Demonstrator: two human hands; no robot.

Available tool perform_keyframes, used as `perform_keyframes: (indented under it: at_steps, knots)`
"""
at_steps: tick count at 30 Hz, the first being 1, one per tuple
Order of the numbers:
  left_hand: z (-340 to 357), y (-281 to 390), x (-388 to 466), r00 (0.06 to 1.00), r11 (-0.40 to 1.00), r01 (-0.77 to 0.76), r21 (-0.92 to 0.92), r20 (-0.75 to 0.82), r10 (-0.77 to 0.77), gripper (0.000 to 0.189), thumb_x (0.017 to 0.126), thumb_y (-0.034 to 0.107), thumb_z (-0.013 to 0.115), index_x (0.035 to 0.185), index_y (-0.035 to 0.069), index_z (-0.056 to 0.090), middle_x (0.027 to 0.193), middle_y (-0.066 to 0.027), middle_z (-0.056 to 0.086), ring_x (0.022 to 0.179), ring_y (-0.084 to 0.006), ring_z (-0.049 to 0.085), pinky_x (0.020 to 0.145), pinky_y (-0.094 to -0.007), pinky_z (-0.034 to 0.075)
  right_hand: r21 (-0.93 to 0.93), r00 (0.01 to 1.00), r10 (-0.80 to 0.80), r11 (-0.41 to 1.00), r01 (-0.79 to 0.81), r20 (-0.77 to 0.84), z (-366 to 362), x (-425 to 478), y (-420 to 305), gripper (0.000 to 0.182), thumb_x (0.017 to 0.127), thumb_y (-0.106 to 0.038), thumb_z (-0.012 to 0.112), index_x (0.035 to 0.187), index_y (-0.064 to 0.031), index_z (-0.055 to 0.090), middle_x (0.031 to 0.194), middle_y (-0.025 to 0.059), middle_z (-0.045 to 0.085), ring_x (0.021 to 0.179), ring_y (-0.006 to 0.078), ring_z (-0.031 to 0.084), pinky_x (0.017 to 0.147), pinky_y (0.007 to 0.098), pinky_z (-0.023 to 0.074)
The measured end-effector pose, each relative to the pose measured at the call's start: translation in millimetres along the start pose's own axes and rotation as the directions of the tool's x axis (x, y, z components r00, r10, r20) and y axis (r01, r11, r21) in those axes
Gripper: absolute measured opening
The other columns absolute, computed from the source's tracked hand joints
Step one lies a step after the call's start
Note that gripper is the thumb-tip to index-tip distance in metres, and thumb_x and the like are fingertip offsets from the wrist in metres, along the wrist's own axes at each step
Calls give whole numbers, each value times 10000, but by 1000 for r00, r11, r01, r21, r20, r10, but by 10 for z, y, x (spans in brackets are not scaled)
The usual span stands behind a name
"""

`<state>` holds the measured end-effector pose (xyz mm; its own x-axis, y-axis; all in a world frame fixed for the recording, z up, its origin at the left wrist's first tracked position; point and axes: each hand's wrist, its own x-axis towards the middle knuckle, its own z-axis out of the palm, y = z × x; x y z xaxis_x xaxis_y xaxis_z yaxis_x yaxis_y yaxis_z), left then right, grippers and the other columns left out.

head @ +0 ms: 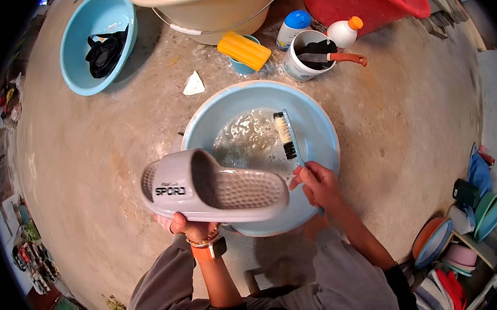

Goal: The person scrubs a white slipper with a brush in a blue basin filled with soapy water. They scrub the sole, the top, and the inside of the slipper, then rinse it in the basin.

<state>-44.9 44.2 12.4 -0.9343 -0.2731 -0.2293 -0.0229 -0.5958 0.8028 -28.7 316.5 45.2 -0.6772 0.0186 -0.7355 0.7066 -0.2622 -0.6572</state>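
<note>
My left hand [191, 226] grips a grey slide sandal [242, 190] from beneath. The sandal is held level, with its dimpled footbed up and dark lettering on the strap. Its near side covers part of a light-blue basin [319, 119] on the floor. In my right hand [317, 184] is the handle of a scrub brush [286, 135]; its black and cream bristles face left, above the basin. Cloudy, bubbly water [247, 133] lies in the basin. Most of my left fingers are hidden under the sandal.
Beyond the basin are a yellow soap bar [244, 50] on a small cup, a white tub [292, 67] holding a knife [332, 58], two bottles, a cream bucket [221, 14] and a red basin [350, 1]. Far left, a blue basin [69, 59] holds black cloth [107, 54].
</note>
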Motion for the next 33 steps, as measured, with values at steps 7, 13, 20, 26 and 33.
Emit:
perform_keyframes:
  at_steps: [7,13,20,26,33]
  knots:
    - [150,-314,-163,881,860,471,-196,147,-449,562,830,326,635,1262,31,431,1193,-86,546,1050,-242,555,905,-405,464,55,967,96,992,-112,236,69,-161,-48,324,820,-167,660,1078,-37,515,711,-24,530,439,21,363,374,204,260]
    - [450,-429,-349,815,778,508,370,86,-573,551,815,134,660,1290,103,383,1069,-39,598,859,-99,595,602,-216,503,-89,999,-33,996,34,4,-71,-162,305,380,806,-166,678,1102,-24,487,772,0,535,659,46,458,563,204,381]
    - [256,-571,-348,693,581,694,425,-176,-699,660,783,126,694,1347,148,352,980,-56,643,836,-145,627,603,-278,534,-401,991,-112,913,73,-75,-166,-12,614,338,836,-237,636,1046,9,542,824,74,579,773,112,520,668,271,425]
    - [111,-729,-344,732,633,677,375,-261,-629,658,782,47,675,1349,118,350,964,-98,638,825,-176,623,615,-302,533,-624,901,-389,756,196,-189,-174,401,633,287,851,-152,553,1055,49,533,831,216,599,785,334,595,681,372,449]
    - [-195,-1104,-407,871,620,475,625,-229,-435,679,785,4,654,1367,85,315,990,-118,629,836,-188,610,684,-309,514,-800,911,-399,510,316,105,-169,721,735,292,861,-105,489,1094,70,488,788,267,581,762,412,589,674,426,466]
